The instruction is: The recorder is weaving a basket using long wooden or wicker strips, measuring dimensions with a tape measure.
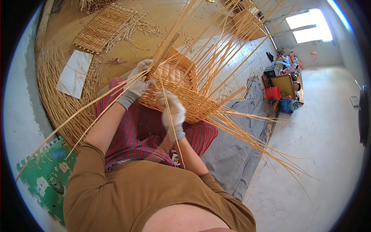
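A half-woven wicker basket (185, 98) rests tilted over my lap, with long loose strands fanning out from its rim. My left hand (137, 83), in a pale work glove, is closed around several wicker strands (112, 92) at the basket's left corner, beside an upright wooden stake (165, 50). Against the near wall is my right hand (172, 114), also gloved. Motion smears its fingers, so their grip cannot be made out. One thin strand (177, 143) passes in front of this hand and hangs toward my body.
A thick heap of long strands (50, 89) curves along the left, with a white board (75, 73) on it. Beyond lies a woven panel (102, 28). Grey cloth (232, 147) spreads at right. A red bucket (271, 93) stands among clutter; a green mat (50, 174) is lower left.
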`<control>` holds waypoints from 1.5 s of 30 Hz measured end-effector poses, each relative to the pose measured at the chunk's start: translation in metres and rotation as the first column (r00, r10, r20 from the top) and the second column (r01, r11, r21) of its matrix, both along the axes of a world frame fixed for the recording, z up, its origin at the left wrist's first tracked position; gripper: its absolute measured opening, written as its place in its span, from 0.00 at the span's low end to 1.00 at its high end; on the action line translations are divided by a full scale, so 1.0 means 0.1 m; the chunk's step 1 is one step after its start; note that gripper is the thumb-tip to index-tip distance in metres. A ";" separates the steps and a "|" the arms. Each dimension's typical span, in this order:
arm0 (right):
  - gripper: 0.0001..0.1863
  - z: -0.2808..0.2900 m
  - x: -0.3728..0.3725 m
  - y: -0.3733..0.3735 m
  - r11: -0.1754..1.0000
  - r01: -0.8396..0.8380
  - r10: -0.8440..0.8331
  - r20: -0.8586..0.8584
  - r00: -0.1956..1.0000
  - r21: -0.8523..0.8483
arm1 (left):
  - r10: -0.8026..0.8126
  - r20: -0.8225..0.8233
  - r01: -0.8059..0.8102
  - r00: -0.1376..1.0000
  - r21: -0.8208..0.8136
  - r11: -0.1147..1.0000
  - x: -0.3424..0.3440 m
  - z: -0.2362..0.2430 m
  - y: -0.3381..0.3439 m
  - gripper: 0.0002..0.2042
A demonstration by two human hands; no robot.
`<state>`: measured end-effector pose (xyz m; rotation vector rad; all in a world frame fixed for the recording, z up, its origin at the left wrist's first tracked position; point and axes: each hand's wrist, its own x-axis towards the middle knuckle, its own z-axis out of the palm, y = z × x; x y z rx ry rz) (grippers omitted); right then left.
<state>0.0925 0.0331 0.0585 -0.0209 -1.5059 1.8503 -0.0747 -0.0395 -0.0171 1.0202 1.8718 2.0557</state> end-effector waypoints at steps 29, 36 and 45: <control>0.26 -0.30 -0.51 -0.06 0.801 0.020 -0.387 0.493 0.780 0.598 | 0.068 -0.134 -0.074 0.989 -0.042 0.996 0.25 0.19 -0.51 0.11; 0.16 0.21 -0.20 -0.09 0.504 -0.187 -0.318 0.382 0.868 0.844 | -0.134 0.175 0.135 0.975 0.004 0.991 0.16 0.20 -0.54 0.12; 0.08 0.03 -0.05 -0.19 0.611 -0.057 -0.250 0.260 0.933 0.790 | -0.636 0.468 0.740 0.614 -0.060 0.670 -0.82 0.43 -0.07 0.30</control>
